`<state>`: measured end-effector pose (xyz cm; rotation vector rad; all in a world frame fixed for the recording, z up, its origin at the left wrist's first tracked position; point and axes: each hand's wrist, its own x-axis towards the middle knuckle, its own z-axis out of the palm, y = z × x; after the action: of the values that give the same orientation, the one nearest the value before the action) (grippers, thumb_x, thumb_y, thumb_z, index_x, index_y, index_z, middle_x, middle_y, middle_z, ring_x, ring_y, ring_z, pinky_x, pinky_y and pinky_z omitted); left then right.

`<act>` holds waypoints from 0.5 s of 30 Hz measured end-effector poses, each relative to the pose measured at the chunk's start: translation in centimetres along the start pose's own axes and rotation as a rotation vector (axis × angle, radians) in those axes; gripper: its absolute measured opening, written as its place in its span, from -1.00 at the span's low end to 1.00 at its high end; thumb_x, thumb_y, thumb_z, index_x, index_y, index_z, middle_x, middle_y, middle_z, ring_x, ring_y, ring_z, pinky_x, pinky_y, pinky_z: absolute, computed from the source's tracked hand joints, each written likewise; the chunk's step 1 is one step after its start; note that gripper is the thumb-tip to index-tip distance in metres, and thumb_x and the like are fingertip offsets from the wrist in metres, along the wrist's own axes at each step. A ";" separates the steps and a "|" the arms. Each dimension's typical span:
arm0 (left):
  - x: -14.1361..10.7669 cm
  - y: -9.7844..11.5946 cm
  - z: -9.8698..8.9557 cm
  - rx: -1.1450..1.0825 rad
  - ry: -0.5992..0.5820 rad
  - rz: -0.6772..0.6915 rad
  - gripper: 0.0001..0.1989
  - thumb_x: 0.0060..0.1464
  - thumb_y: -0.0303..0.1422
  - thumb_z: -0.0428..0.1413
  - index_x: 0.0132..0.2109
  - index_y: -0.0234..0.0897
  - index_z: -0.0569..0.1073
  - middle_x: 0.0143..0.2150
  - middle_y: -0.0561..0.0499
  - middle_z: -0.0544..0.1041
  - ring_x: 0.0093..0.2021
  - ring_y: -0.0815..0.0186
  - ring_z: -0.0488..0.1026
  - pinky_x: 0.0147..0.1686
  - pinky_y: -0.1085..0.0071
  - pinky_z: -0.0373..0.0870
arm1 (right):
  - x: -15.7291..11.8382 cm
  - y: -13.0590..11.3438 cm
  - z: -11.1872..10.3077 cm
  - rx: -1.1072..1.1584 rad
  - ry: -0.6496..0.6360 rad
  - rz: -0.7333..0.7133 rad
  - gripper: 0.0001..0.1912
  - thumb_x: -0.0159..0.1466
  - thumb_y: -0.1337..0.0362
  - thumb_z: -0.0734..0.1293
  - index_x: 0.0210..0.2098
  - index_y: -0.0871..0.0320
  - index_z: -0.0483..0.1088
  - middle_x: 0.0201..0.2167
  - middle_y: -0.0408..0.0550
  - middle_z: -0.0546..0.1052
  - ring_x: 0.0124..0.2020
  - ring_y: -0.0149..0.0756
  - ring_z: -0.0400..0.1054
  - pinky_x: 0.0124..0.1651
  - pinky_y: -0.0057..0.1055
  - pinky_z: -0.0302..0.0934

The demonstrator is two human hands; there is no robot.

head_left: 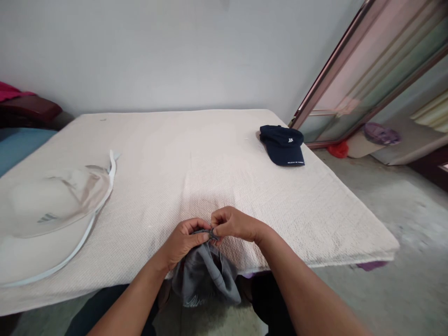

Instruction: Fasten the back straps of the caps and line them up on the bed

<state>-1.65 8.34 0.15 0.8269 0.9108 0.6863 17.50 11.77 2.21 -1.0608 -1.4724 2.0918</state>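
Note:
A soft grey cap with pale script lettering hangs at the front edge of the table, partly over the floor. My left hand pinches a narrow band of it between thumb and fingers. Right beside it, my right hand is closed with bent fingers on the end of the same band. The fingers cover the small part they grip, so its details are hidden. The cap's body droops in folds below both hands.
A navy cap with white lettering lies at the back right of the cloth-covered table. A large pale sun hat with a white edge lies at left. A glass sliding door stands at right.

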 end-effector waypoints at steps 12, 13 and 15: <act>0.2 -0.5 -0.1 0.035 0.028 0.060 -0.75 -0.09 -0.33 0.29 -0.30 -0.28 0.38 -0.39 0.08 0.48 -0.40 0.39 0.41 -0.38 0.47 0.26 | 0.2 0.6 -0.3 -0.032 0.005 -0.008 -0.91 -0.02 0.39 0.35 -0.56 0.19 0.31 -0.62 -0.19 0.40 -0.52 -0.41 0.36 -0.41 -0.45 0.28; 0.2 -0.5 0.0 0.031 0.025 0.059 -0.74 -0.09 -0.33 0.29 -0.31 -0.27 0.37 -0.40 0.09 0.47 -0.41 0.39 0.41 -0.39 0.47 0.26 | 0.2 0.6 -0.3 -0.047 0.005 -0.007 -0.91 -0.02 0.39 0.34 -0.57 0.19 0.30 -0.62 -0.19 0.40 -0.52 -0.41 0.36 -0.41 -0.46 0.27; 0.2 -0.4 0.0 0.027 0.025 0.050 -0.74 -0.10 -0.32 0.29 -0.31 -0.27 0.37 -0.40 0.09 0.46 -0.41 0.38 0.41 -0.37 0.46 0.27 | 0.2 0.5 -0.4 -0.067 0.004 -0.001 -0.92 -0.03 0.40 0.33 -0.57 0.19 0.31 -0.62 -0.19 0.40 -0.51 -0.40 0.37 -0.41 -0.47 0.26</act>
<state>-1.48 8.25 -0.29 0.8691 0.9261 0.7307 17.69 11.94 1.58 -1.0873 -1.5504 2.0522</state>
